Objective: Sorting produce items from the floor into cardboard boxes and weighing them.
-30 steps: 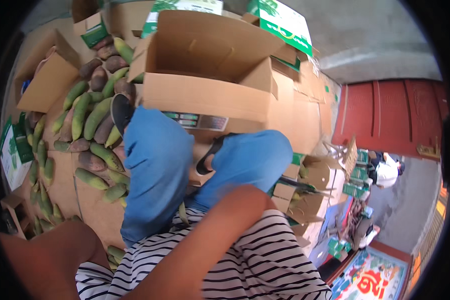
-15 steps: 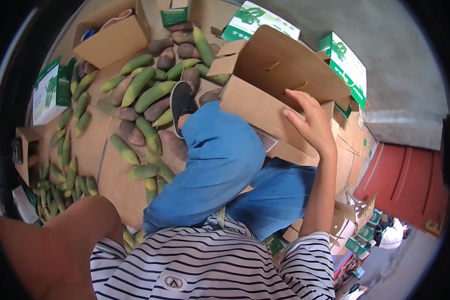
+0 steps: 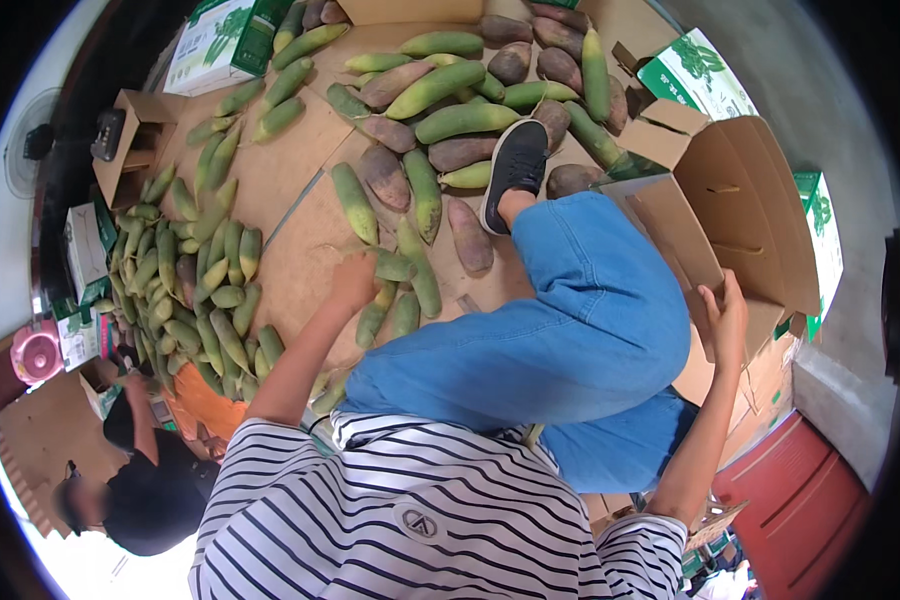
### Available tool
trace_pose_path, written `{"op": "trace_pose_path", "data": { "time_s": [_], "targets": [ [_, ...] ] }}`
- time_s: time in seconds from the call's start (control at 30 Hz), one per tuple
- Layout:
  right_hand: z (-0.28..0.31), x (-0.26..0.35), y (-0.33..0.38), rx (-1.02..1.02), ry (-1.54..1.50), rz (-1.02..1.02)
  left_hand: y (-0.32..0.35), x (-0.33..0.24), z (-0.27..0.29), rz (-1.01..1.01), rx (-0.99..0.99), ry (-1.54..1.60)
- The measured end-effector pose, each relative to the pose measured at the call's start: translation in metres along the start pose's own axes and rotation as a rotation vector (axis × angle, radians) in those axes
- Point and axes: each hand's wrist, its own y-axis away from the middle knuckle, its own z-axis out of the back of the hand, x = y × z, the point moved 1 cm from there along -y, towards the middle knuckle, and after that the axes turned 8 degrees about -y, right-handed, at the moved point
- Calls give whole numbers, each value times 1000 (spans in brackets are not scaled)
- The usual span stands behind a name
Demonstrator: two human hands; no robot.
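Roughly left to right: at the lower left of the frame another person (image 3: 135,480) in dark clothes crouches by a dense heap of green mangoes (image 3: 185,285), well apart from us. Centre frame, our left hand (image 3: 355,280) is down on a green mango (image 3: 395,266) lying on the cardboard sheet (image 3: 270,180); fingers look curled over it, but we cannot tell if it is actually gripped or only touched. More mangoes, green and brownish-purple, lie just beside it and fan toward the top of the frame. Our bent leg in blue jeans (image 3: 560,320) and black shoe (image 3: 515,165) sit between the two hands. Right of centre, our right hand (image 3: 725,320) is spread wide against the flap of the open cardboard box (image 3: 740,210), steadying it, not clamped round anything. Our judgement: to do this well, take one fruit cleanly without dragging its neighbours, and keep the box flap pinned open. In the way: our own knee blocks the straight path from mango to box, so the lift probably needs to go over it. Printed green cartons (image 3: 215,40) sit at the upper left and upper right.
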Motion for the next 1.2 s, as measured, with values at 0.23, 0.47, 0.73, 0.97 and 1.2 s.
{"op": "trace_pose_path", "data": {
  "time_s": [0.23,0.47,0.73,0.97,1.2],
  "targets": [
    [-3,-12,5,-48,-17,142,-56,13,-101,-118,25,-377],
    [14,-1,3,21,-129,86,-38,6,-34,-217,81,-131],
    [12,-14,9,82,-24,146,-13,-152,175,-446,-566,912],
    [4,-15,16,89,-59,198,-16,-350,278,-1290,-735,667],
    [4,-16,15,20,-111,98,-79,-454,221,-1055,-267,-234]
  ]
}}
